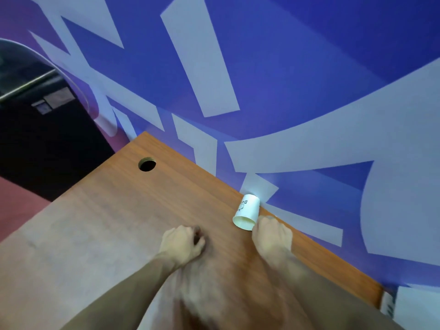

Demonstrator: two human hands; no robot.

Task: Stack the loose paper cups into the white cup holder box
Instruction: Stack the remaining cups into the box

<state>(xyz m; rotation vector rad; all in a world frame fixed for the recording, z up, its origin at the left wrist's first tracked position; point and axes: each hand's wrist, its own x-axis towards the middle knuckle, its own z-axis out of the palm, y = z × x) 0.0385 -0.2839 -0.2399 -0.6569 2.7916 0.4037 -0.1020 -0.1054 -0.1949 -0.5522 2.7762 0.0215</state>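
Cup (247, 211) lies at table's (119, 210) far edge; right grip (271, 236) touches, closure unclear.

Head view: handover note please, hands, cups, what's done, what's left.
Left hand: fingers curled, holding nothing visible, over the wooden table.
Right hand: beside the rim of the paper cup; grip cannot be told.
The cup lies on its side at the table's far edge by the wall.
The white holder box is not in view.
Done: nothing visible.
Left: pick up the cup, find the box, stack.
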